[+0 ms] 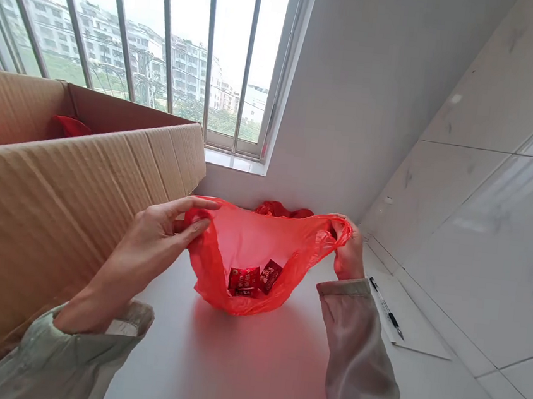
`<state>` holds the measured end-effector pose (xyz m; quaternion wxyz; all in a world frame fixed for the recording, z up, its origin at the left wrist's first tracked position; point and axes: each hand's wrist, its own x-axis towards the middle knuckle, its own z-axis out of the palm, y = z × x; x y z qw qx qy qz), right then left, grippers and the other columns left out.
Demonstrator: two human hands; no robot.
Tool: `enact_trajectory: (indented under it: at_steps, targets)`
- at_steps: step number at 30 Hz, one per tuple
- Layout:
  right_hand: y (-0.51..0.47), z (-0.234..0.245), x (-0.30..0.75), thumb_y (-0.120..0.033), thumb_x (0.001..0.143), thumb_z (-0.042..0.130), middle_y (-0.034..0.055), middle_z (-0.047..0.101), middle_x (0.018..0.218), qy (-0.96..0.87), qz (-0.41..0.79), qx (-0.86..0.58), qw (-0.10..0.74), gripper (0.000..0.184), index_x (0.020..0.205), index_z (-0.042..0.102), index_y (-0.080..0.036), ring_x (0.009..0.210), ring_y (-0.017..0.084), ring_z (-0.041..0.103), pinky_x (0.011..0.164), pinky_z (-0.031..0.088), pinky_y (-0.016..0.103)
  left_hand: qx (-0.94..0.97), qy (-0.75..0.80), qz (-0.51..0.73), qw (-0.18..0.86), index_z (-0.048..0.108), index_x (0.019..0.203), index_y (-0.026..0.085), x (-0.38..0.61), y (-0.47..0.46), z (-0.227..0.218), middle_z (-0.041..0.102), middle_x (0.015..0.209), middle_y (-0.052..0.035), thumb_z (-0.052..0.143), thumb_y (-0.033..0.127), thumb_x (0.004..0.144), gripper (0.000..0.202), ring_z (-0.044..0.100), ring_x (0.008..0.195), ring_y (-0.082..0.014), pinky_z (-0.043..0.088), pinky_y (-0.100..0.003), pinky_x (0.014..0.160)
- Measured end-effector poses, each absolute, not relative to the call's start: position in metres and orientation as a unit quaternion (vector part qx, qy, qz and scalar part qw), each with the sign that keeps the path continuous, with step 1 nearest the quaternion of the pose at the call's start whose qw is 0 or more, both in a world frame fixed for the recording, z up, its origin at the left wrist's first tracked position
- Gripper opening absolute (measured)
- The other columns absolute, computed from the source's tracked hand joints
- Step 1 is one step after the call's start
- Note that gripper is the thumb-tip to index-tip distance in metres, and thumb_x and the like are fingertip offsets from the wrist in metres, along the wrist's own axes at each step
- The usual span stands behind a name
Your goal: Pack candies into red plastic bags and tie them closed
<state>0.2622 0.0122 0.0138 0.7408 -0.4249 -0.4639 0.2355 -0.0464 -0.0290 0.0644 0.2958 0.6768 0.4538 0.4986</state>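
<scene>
A thin red plastic bag (211, 270) is stretched wide between my two hands above the white table. My left hand (163, 227) pinches its left rim between thumb and fingers. On the other side my right hand (349, 252) grips the right rim; the bunched plastic hides part of its fingers. Through the bag's mouth I see a few small dark red packets at the bottom, one packet (245, 278) lying flat and another packet (270, 276) tilted beside it. Their printed writing is too small to read.
A large open cardboard box (105, 189) stands at the left, with red plastic inside. Behind the bag lies more red plastic (284, 210) against the wall. To the right, a black pen (386, 307) rests on white paper (417, 333). A barred window is behind the box.
</scene>
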Motion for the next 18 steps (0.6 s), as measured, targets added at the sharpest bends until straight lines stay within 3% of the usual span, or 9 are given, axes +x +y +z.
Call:
enact_trajectory:
  at_steps: [2,5,11,14,18]
  targets:
    - [0.009,0.019,0.260,-0.032,0.071,0.066,-0.0023,0.066,0.070,-0.432,0.266,-0.391,0.768,0.016,0.079,0.065,-0.018,0.061,0.010,0.059,0.057,0.046,0.022,0.643,0.422,0.538,0.345,0.065,0.119,0.022,-0.043,-0.030,0.065,0.062,0.068,0.0022,0.067,0.035,0.081,0.040,0.057,0.063,-0.0136,0.044,-0.022,0.055]
    - [0.004,0.027,0.254,-0.026,0.071,0.065,-0.0017,0.069,0.073,-0.390,0.301,-0.360,0.792,0.018,0.087,0.067,-0.019,0.065,0.011,0.064,0.059,0.050,0.023,0.617,0.410,0.582,0.335,0.063,0.124,0.022,-0.040,-0.029,0.062,0.067,0.074,0.0006,0.068,0.028,0.080,0.045,0.061,0.067,-0.0134,0.047,-0.021,0.058]
    - [-0.012,0.043,0.249,-0.037,0.087,0.058,0.0032,0.075,0.089,-0.371,0.383,-0.323,0.782,0.030,0.110,0.067,-0.020,0.085,0.015,0.071,0.072,0.055,0.028,0.625,0.424,0.595,0.276,0.065,0.121,0.029,-0.041,-0.033,0.063,0.070,0.080,0.0003,0.067,0.031,0.082,0.039,0.064,0.069,-0.0144,0.044,-0.021,0.055]
    - [-0.018,0.046,0.247,-0.047,0.094,0.047,0.0043,0.076,0.096,-0.403,0.410,-0.326,0.751,0.041,0.125,0.059,-0.023,0.092,0.018,0.072,0.076,0.056,0.034,0.684,0.475,0.519,0.193,0.065,0.119,0.031,-0.044,-0.037,0.065,0.070,0.084,0.0015,0.063,0.039,0.086,0.034,0.061,0.067,-0.0139,0.041,-0.022,0.054]
    - [-0.022,0.048,0.241,-0.063,0.091,0.046,0.0061,0.076,0.094,-0.450,0.431,-0.362,0.693,0.061,0.135,0.050,-0.021,0.090,0.021,0.071,0.077,0.055,0.037,0.771,0.532,0.347,0.046,0.051,0.136,0.031,-0.046,-0.036,0.064,0.061,0.077,0.0037,0.053,0.038,0.089,0.048,0.052,0.058,-0.0140,0.040,-0.026,0.061]
